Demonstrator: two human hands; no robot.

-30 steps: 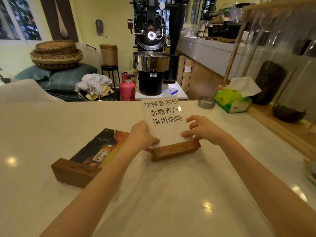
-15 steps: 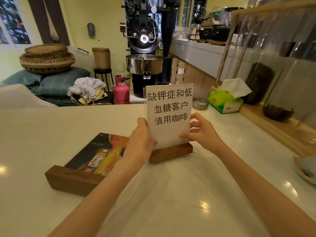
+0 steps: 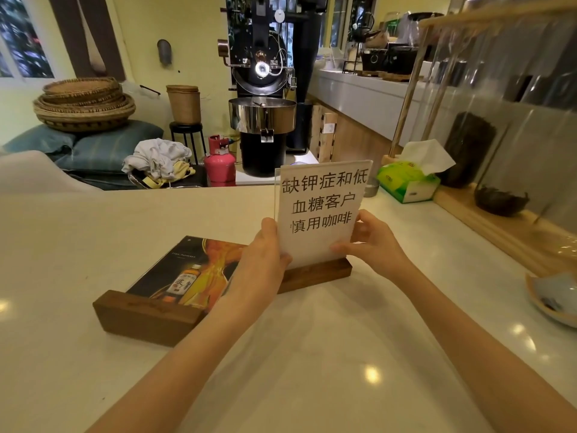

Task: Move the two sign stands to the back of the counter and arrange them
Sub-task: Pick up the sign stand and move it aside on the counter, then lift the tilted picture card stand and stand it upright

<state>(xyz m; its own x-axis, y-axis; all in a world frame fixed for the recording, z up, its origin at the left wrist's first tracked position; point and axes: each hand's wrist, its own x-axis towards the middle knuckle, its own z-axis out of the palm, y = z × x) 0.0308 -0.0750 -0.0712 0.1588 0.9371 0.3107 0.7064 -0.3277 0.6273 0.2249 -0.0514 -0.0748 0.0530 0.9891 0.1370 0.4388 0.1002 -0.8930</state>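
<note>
Both hands are gripping the white sign stand (image 3: pixel 321 214), which is standing upright on the pale desk (image 3: pixel 93 232) on its dark wooden base, the printed face turned toward the camera. The left hand (image 3: pixel 265 254) is closing around the panel's left edge, thumb in front and the other fingers hidden behind the sheet. The right hand (image 3: pixel 371 242) is pinching the right edge low down, thumb lying across the front near the base and the fingers curling behind (only their knuckles are showing). The wooden base is resting flat on the desk, roughly midway between the near edge and the far edge.

The second sign stand (image 3: pixel 175 282) is lying flat on its back just to the left, its dark poster with a bottle facing up and its wooden base (image 3: pixel 146 314) pointing toward the camera. The left forearm is crossing over its right corner, and its far corner is sitting just beside the upright stand's base; whether the two are touching I cannot tell.

Farther back on the right, a green tissue box (image 3: pixel 409 182) is sitting near the desk's far edge, with a small metal dish (image 3: pixel 371 189) partly hidden behind the white panel. A shallow plate (image 3: pixel 552 298) is showing at the right border.
</note>
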